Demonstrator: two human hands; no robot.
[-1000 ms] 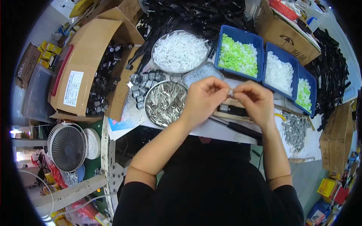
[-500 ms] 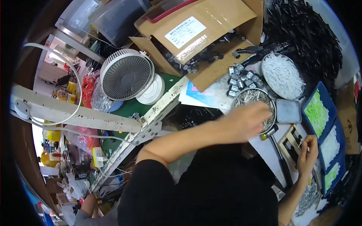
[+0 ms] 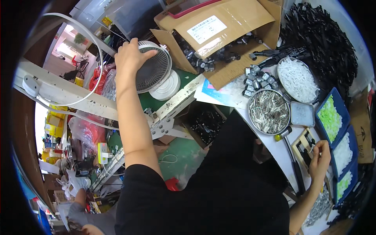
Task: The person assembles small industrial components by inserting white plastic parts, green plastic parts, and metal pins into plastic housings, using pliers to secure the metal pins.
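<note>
Head view: the left hand point(image 3: 131, 58) reaches far out to the person's left and rests on the small round grey-and-white desk fan point(image 3: 153, 71), palm over the rim, fingers curled across the top edge of its ribbed plastic grille. That grip is a loose clasp on the fan's housing, not a closed fist. The fan lies directly under and just right of the palm, its face tilted up toward the camera, its white round base point(image 3: 166, 87) beside it on the green surface point(image 3: 147, 100).

The right hand point(image 3: 320, 157) stays at the white desk point(image 3: 280, 150), well apart from the fan, so the left is plainly the nearer one. Its fingertips are pinched together on something small and thin; I cannot tell what, as it is too small at the picture's rim. Just left of that grip sits a wooden jig with black slots point(image 3: 303, 145), and beyond it a black-handled mallet with a yellow head point(image 3: 288, 150).

Farther from the right grip stand 1 round metal bowl of shiny silver pins point(image 3: 269, 111), 1 round dish of white plastic pieces point(image 3: 297, 79) and blue plastic bins of green and white parts point(image 3: 333, 117). An open brown cardboard box of small black-and-silver components point(image 3: 219, 43) lies between the 2 hands.
</note>
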